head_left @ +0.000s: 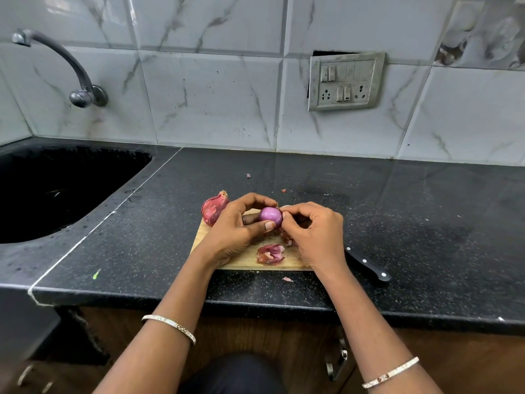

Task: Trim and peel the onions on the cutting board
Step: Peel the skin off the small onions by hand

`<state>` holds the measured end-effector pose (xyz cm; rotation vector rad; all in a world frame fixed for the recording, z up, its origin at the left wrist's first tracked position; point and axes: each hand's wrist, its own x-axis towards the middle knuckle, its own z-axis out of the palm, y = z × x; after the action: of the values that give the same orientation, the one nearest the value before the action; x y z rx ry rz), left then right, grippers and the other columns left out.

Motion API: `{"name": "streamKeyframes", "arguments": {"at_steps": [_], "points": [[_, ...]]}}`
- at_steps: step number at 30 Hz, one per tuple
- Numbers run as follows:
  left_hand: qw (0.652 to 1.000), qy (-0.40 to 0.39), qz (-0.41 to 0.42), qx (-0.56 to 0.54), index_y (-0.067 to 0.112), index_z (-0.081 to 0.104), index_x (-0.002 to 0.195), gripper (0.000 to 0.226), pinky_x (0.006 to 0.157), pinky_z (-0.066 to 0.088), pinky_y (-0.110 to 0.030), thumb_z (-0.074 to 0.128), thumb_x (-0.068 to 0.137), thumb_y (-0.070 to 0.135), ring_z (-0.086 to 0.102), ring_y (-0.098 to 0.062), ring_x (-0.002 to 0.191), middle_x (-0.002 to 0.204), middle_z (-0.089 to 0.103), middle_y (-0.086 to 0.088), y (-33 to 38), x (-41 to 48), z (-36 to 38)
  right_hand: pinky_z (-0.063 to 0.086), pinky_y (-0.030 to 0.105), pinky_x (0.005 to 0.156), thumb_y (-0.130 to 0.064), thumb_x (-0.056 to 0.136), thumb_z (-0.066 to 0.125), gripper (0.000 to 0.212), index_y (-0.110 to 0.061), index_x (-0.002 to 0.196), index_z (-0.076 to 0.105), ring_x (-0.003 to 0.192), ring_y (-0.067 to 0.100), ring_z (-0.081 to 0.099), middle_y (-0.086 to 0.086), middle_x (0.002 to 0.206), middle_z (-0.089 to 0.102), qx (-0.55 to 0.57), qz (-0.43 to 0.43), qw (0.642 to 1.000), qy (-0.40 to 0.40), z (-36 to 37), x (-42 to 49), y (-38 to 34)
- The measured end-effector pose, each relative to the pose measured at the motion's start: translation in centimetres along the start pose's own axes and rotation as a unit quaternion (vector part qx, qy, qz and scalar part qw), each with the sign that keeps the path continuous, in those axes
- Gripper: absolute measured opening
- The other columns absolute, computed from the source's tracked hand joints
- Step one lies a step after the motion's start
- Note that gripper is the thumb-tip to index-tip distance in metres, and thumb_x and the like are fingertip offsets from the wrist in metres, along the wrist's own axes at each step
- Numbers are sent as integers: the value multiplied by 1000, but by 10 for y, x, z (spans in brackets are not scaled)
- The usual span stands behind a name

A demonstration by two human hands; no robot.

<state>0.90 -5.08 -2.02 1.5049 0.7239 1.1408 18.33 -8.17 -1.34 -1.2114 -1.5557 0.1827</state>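
Holding a peeled onion (270,216) just above the far part of the cutting board (247,258), my left hand (241,227) curls around it, thumb pressed on its near side and fingers wrapped over its far side. Its surface is smooth, glossy and purple. My right hand (312,231) meets the onion at its right end, the fingers bent and the fingertips pinched together against that end; whether they grip a shred of skin there I cannot tell. An unpeeled onion (213,207), still in dry reddish skin, rests at the far left corner of the board, just beside my left hand. A loose heap of onion peel (270,253) lies on the board between my two wrists, near the front edge, and more reddish scraps (288,237) show partly under my right hand. The wooden board sits on the black speckled countertop (412,223). A knife (368,264) with a black riveted handle lies to the right of the board, its blade hidden behind my right hand. A small peel fragment (287,279) lies on the counter just in front of the board. A dark sink (56,189) is set into the counter at the left, with a tap (65,69) on the tiled wall above it. A switch and socket panel (345,81) is mounted on the wall at the right. Each wrist wears a bangle (170,327).
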Motion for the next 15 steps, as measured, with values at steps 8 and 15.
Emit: {"name": "streamKeyframes", "arguments": {"at_steps": [8,15], "points": [[1000,4,-2,-3,5,63,123,45,98,57,-39,77,80,11,71,-27,108,124,69,-22,1,0,0,58,34,71,-13,85,75,4,-16,85,78,71,6,68,-9,77,73,-11,10,1000,-2,2,0,3],[1000,15,-1,0,8,65,121,45,100,56,-42,78,80,15,71,-29,110,123,70,-18,3,0,1,55,44,75,-15,90,68,4,-15,88,72,77,12,64,-7,83,69,-40,-9,999,-1,6,0,7]]}}
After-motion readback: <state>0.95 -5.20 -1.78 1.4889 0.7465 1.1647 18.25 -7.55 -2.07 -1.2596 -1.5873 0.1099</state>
